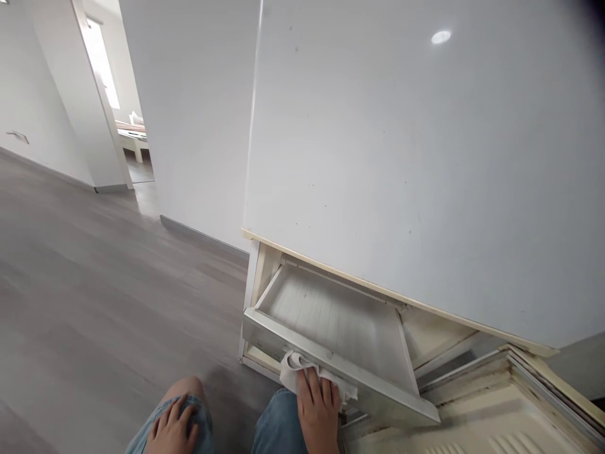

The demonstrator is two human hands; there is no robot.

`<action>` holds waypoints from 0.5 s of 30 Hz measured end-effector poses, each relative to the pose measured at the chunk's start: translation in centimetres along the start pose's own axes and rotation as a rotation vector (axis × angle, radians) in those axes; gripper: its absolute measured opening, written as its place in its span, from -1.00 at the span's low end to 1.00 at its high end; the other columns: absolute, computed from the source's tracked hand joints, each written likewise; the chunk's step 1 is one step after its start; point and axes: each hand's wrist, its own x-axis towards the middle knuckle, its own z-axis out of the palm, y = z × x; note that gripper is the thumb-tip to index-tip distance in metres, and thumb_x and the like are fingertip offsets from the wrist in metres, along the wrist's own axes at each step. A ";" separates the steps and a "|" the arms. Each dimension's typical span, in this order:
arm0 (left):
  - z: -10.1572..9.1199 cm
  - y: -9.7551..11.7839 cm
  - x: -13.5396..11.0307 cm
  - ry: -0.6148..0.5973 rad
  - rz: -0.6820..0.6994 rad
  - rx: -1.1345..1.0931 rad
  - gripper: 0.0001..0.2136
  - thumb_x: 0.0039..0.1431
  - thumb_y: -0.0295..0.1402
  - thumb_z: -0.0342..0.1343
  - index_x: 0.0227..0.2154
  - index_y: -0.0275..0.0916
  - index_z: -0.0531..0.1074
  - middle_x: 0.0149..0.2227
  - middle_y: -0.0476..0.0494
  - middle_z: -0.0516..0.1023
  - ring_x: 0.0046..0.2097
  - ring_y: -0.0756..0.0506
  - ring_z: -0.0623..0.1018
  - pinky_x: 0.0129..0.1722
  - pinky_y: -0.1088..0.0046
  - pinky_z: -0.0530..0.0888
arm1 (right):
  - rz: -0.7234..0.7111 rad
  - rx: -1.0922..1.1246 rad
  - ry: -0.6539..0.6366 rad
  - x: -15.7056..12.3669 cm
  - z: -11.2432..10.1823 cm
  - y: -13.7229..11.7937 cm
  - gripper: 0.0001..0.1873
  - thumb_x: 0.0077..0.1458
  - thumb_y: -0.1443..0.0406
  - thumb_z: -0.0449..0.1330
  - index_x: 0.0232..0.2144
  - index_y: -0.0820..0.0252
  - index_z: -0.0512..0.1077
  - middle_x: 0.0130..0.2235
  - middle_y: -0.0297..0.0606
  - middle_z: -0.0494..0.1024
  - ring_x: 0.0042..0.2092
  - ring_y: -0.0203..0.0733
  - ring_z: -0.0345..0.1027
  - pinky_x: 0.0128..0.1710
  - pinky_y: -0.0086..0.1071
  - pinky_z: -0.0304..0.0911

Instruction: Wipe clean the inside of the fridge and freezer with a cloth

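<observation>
My right hand (317, 407) presses a white cloth (293, 369) against the front face of a pulled-out drawer (382, 384). Its fingers lie bent over the crumpled cloth, close to the drawer's upper edge. Inside, the drawer's pale bottom (326, 309) shows faint streaks. My left hand (172, 430) rests on my knee in denim shorts (203, 419), fingers spread and holding nothing. Part of the cloth is hidden beneath my right fingers.
A white cabinet top (378, 157) with small dark specks overhangs the drawer. At the lower right stands an open, stained cream door panel (510, 410). Grey wood-look floor (94, 302) spreads to the left, towards a doorway (137, 145).
</observation>
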 end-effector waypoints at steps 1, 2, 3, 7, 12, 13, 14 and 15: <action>0.0 0.0 0.0 -0.001 -0.003 -0.004 -0.54 0.22 -0.23 -0.17 0.12 -0.12 0.40 0.32 -0.18 0.25 0.35 -0.29 0.17 0.28 0.03 0.12 | -0.013 -0.007 0.010 -0.3 0.0 0.4 -0.66 0.18 0.43 0.04 -0.15 0.02 0.53 -0.18 -0.27 0.61 -0.19 -0.06 0.26 -0.13 -0.20 0.06; 0.0 0.0 0.0 -0.005 -0.004 -0.008 -0.54 0.22 -0.23 -0.17 0.12 -0.12 0.40 0.32 -0.17 0.25 0.35 -0.29 0.17 0.28 0.02 0.12 | -0.020 -0.011 0.019 -0.5 0.1 0.7 -0.66 0.18 0.43 0.04 -0.15 0.01 0.54 -0.19 -0.27 0.61 -0.21 -0.06 0.26 -0.14 -0.21 0.06; -0.1 -0.1 -0.1 -0.009 -0.005 -0.010 -0.54 0.22 -0.23 -0.17 0.12 -0.12 0.40 0.32 -0.17 0.24 0.36 -0.29 0.16 0.28 0.03 0.11 | -0.025 -0.013 0.027 -0.7 0.2 1.0 -0.66 0.19 0.43 0.05 -0.16 0.00 0.55 -0.20 -0.27 0.61 -0.22 -0.07 0.26 -0.15 -0.22 0.06; -0.3 -0.2 -0.3 -0.016 -0.015 -0.012 -0.55 0.21 -0.24 -0.15 0.10 -0.11 0.41 0.32 -0.15 0.24 0.36 -0.28 0.16 0.29 0.04 0.12 | -0.026 0.000 0.036 -1.1 0.5 1.3 -0.67 0.17 0.44 0.08 -0.16 0.00 0.56 -0.20 -0.25 0.61 -0.23 -0.08 0.26 -0.18 -0.24 0.06; -0.7 -0.1 -0.4 -0.030 -0.016 -0.034 -0.55 0.22 -0.20 -0.15 0.11 -0.12 0.41 0.33 -0.16 0.23 0.36 -0.29 0.15 0.29 0.03 0.11 | -0.042 -0.023 0.028 -1.1 0.7 2.0 -0.64 0.16 0.40 0.10 -0.05 0.00 0.52 -0.20 -0.22 0.59 -0.20 -0.07 0.26 -0.16 -0.22 0.06; -0.7 -0.1 -0.3 -0.033 -0.015 -0.031 -0.55 0.22 -0.20 -0.16 0.11 -0.12 0.41 0.33 -0.16 0.23 0.36 -0.29 0.15 0.29 0.03 0.10 | -0.044 -0.033 0.014 -1.1 0.8 2.4 -0.60 0.16 0.38 0.09 0.02 0.00 0.48 -0.18 -0.21 0.59 -0.19 -0.06 0.26 -0.14 -0.21 0.06; -0.7 -0.2 -0.3 -0.034 -0.013 -0.026 -0.55 0.22 -0.21 -0.16 0.11 -0.11 0.41 0.33 -0.16 0.24 0.36 -0.29 0.15 0.29 0.04 0.11 | -0.045 -0.043 0.000 -1.0 0.9 2.7 -0.54 0.17 0.37 0.07 0.10 0.01 0.42 -0.15 -0.20 0.59 -0.17 -0.05 0.26 -0.13 -0.19 0.07; -0.6 -0.2 -0.2 -0.030 -0.009 -0.022 -0.55 0.22 -0.21 -0.16 0.10 -0.11 0.41 0.32 -0.16 0.24 0.36 -0.28 0.15 0.29 0.04 0.11 | -0.046 -0.053 -0.011 -0.9 1.0 3.1 -0.49 0.17 0.37 0.06 0.17 0.02 0.35 -0.13 -0.19 0.58 -0.15 -0.03 0.26 -0.11 -0.18 0.07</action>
